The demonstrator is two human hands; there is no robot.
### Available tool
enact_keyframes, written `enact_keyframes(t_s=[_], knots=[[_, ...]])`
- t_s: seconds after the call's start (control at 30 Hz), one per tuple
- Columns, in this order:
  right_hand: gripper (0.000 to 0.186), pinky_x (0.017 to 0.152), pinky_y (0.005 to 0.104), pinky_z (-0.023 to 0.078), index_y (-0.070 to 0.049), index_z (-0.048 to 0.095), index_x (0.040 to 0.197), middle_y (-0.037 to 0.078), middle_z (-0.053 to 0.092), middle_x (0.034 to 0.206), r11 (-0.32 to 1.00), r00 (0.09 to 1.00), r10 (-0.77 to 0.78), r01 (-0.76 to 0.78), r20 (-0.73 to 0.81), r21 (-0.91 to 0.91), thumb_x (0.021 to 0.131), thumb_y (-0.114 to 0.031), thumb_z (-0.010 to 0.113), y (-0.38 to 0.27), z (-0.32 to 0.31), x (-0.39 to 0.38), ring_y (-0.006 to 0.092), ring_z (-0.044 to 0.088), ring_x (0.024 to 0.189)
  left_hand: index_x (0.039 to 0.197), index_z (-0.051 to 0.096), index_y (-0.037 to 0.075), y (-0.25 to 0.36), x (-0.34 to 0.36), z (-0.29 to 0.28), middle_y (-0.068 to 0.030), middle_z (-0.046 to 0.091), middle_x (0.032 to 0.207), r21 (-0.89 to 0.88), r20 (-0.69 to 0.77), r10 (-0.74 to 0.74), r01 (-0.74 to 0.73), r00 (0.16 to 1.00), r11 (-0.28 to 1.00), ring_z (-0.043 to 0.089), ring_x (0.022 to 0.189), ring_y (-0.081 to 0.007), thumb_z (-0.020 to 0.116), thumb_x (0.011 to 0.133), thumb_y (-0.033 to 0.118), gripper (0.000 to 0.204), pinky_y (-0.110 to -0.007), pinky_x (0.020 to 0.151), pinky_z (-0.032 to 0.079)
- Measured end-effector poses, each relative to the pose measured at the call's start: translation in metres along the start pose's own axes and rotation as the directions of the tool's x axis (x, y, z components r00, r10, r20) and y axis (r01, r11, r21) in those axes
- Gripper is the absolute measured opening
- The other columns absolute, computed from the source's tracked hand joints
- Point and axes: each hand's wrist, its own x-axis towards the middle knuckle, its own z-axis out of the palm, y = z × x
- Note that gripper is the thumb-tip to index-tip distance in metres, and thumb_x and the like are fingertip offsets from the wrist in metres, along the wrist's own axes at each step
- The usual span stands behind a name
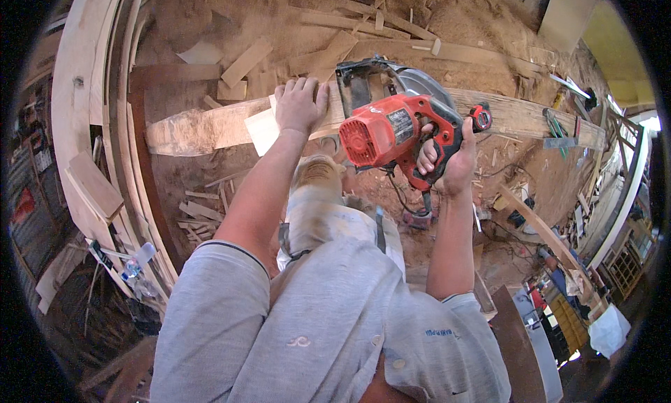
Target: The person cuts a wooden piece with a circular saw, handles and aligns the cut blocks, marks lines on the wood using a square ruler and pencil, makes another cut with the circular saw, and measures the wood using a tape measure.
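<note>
My right hand (pixel 456 162) is wrapped round the rear handle of a red and black circular saw (pixel 391 127). The saw's base and blade guard rest over a long wooden beam (pixel 199 128) that runs from left to right in front of me. Left of the saw, my left hand (pixel 301 104) bears down on a light wooden board (pixel 334 108) on the beam, its fingers curled over with the tips hidden. A pale flat piece (pixel 262 132) sticks out beside that wrist. Just beyond my right hand, a red and black tape measure (pixel 481 117) lies on the beam.
Long planks (pixel 87 61) are stacked at the left. Offcuts (pixel 247 61) and sawdust litter the ground. A power cord (pixel 405 197) hangs below the saw. Green-handled pliers (pixel 557 126) and a square (pixel 561 142) lie at the beam's right end. A clear bottle (pixel 140 260) stands lower left.
</note>
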Motion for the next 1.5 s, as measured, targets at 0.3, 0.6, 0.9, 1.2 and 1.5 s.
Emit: enact_keyframes(t_s=[0.3,0.6,0.9,1.2,1.5], knots=[[0.083,0.044,0.0316,0.043,-0.002,0.065,0.110,0.001,0.049,0.059,0.999,1.000,0.017,-0.016,-0.023,0.047,0.105,-0.079,0.033,0.008,-0.006,-0.007,0.0162,0.047,0.044,0.108,0.075,0.015,0.000,0.002,-0.001,-0.0072,0.074,0.111,-0.013,0.018,0.014,-0.014,1.000,1.000,0.065,0.111,-0.0293,0.056,0.106,0.043,0.034,-0.047,0.100,0.042],[0.084,0.044,0.0307,0.043,-0.001,0.064,0.112,0.001,0.051,0.059,0.998,1.000,-0.006,0.007,-0.015,0.059,0.104,-0.079,0.034,0.009,-0.004,-0.007,0.0158,0.048,0.043,0.106,0.075,0.014,-0.003,0.004,0.000,-0.0082,0.075,0.108,0.014,0.000,0.054,-0.054,0.999,0.998,0.065,0.107,-0.0305,0.056,0.106,0.044,0.036,-0.047,0.097,0.043],[0.083,0.043,0.0309,0.044,-0.001,0.064,0.112,0.001,0.051,0.060,0.996,1.000,-0.004,0.005,-0.010,0.085,0.106,-0.077,0.034,0.004,-0.003,-0.001,0.0153,0.048,0.043,0.104,0.074,0.014,-0.005,0.004,0.001,-0.0059,0.075,0.103,0.010,-0.052,0.101,-0.100,0.994,0.995,0.066,0.101,-0.0282,0.061,0.104,0.041,0.031,-0.045,0.092,0.044],[0.077,0.046,0.0312,0.044,-0.003,0.064,0.111,0.002,0.052,0.060,0.996,0.999,-0.003,0.000,0.039,0.084,0.108,-0.074,0.033,-0.015,0.009,0.031,0.0159,0.049,0.044,0.107,0.074,0.014,-0.006,0.006,0.002,-0.0062,0.075,0.108,-0.030,0.016,0.115,-0.115,0.993,0.993,0.065,0.105,-0.0288,0.056,0.106,0.045,0.035,-0.047,0.097,0.044],[0.071,0.050,0.0294,0.046,-0.003,0.062,0.117,0.000,0.052,0.066,0.978,0.981,-0.176,0.165,0.081,0.123,0.106,-0.072,0.047,-0.006,0.024,0.048,0.0138,0.052,0.051,0.102,0.072,0.016,-0.010,0.004,0.007,-0.0052,0.073,0.102,0.063,-0.029,0.134,-0.132,0.991,0.989,0.065,0.102,-0.0282,0.058,0.105,0.044,0.032,-0.046,0.095,0.044]])
